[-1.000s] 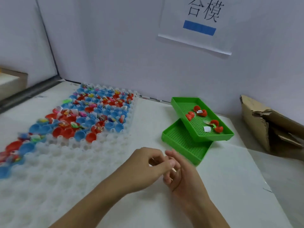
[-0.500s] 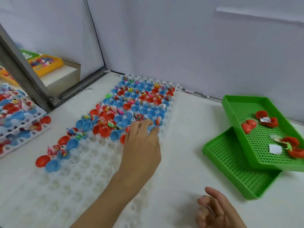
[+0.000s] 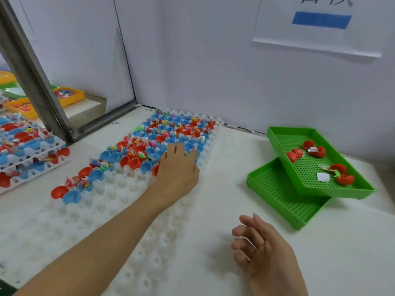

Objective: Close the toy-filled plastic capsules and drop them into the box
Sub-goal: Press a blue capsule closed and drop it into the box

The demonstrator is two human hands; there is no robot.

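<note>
At the table's left edge lies one white tray (image 3: 32,165) with red and blue capsule halves. Beside it, one long white grid tray (image 3: 119,201) carries the open toy-filled capsules (image 3: 171,133) at its far end. The left hand (image 3: 178,167), fingers straight, rests on them, a little farther forward than half a second ago. The right hand (image 3: 263,251) hangs relaxed and empty, now higher in view. Two green trays (image 3: 282,199) stand stacked near the right edge; the upper holds three red capsules (image 3: 316,151).
</note>
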